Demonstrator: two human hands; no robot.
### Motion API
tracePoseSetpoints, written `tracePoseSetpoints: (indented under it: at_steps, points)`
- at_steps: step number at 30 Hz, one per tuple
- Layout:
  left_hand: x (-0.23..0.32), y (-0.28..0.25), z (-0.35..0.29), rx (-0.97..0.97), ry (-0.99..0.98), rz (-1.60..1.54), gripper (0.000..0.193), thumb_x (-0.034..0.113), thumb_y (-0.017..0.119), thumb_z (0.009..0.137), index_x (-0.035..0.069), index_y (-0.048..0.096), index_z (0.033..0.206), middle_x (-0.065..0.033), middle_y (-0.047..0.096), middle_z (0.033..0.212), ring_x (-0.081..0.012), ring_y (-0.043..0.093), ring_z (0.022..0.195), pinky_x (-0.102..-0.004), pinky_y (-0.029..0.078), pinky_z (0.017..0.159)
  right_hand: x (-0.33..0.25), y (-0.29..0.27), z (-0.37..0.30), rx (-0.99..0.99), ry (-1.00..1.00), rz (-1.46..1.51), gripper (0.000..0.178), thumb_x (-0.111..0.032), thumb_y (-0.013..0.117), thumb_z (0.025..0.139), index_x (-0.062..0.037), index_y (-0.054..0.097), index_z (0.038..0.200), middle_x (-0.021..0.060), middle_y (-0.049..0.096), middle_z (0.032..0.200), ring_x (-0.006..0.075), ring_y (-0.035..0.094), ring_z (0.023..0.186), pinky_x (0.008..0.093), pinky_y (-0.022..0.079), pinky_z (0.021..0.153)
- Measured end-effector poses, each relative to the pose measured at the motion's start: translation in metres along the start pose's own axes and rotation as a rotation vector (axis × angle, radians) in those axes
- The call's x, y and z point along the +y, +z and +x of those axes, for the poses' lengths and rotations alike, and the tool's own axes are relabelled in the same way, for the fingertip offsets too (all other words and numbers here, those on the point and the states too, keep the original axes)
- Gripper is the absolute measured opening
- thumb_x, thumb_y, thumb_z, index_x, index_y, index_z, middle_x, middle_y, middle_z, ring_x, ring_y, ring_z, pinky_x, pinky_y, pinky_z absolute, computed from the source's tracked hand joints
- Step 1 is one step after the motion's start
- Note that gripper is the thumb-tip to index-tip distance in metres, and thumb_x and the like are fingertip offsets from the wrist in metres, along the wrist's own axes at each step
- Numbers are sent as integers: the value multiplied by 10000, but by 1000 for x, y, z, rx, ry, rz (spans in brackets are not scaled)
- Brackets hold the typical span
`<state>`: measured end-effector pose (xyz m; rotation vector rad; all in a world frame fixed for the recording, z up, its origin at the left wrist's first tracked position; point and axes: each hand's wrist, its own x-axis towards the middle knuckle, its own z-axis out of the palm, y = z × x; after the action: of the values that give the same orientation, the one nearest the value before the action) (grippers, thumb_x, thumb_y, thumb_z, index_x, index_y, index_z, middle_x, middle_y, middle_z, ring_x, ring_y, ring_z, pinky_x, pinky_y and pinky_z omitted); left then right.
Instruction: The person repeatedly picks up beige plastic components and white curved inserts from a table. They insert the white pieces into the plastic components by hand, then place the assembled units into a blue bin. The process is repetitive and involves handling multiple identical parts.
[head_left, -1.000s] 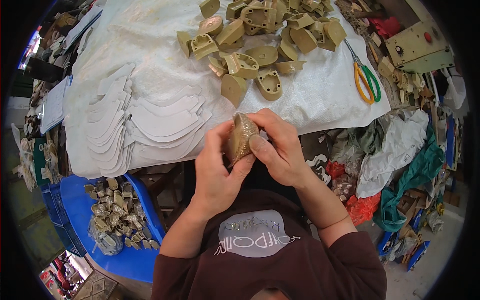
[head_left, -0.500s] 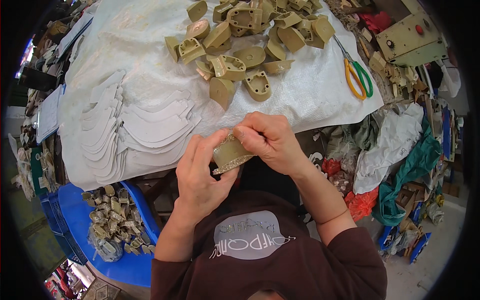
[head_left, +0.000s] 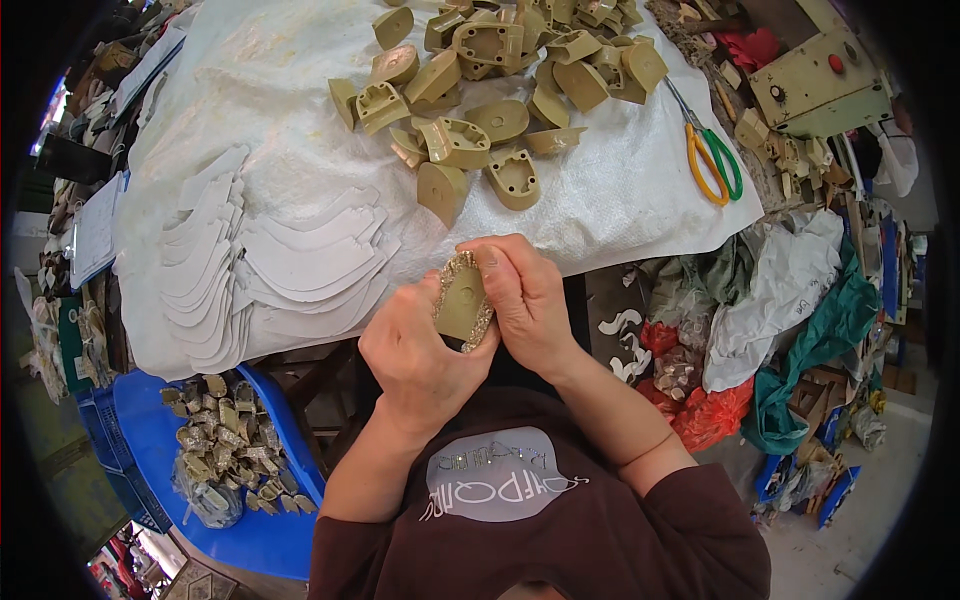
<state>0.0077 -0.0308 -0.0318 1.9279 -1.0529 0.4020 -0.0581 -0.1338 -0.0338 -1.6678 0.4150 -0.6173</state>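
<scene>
- Nearest, a brown shirt (head_left: 540, 530) is seen below the hands.
- Just before the tabletop's front edge, an olive heel-shaped piece (head_left: 460, 305) with a glittery covering (head_left: 484, 325) around its sides is grasped by both: its left side by the left hand (head_left: 420, 335), its right by the right hand (head_left: 525, 300), the thumb laid near the rim.
- It is judged that the covering could be creased or shifted by uneven pressure, and the piece dropped through a loosened fingertip grip.
- The piece's far side and several fingertips are hidden; whether the covering is fully stuck cannot be told.
- At left, glittery pieces (head_left: 225, 430) are heaped on a blue plastic support (head_left: 250, 540), their count hard to make out.
- On the white-covered tabletop (head_left: 290, 110), pale cutouts (head_left: 320, 245) are layered.
- Farther off, bare olive pieces (head_left: 455, 145) are piled, cut off by the upper edge, with scissors (head_left: 715, 165) at right.
</scene>
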Motion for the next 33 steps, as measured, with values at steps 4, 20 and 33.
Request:
tracePoseSetpoints:
  at_steps: [4,20,33]
  points:
    - [-4,-4,-1,-26,-46,40,505,126,836,556,-5,525,931,-114,578,739,-278,608,601,-335,496,548,7,-1,-3,-146,315,535,257,-193,488,974,-6,565,1132,42,597,965,97,541,841,244,462,715]
    - [-94,-103,-59,235,-378,183,502,34,745,675,-9,545,1133,-121,598,1035,-210,593,875,-302,489,778,-6,43,36,-335,-473,-463,247,-108,661,786,-39,630,1022,95,552,938,275,504,894,365,430,772]
    - [-125,-159,-70,271,-397,498,343,-33,587,772,0,600,1113,-131,592,1099,-269,541,1016,-358,411,901,10,80,62,-337,-559,-727,121,-21,604,681,-53,640,791,89,518,1003,276,440,980,387,351,809]
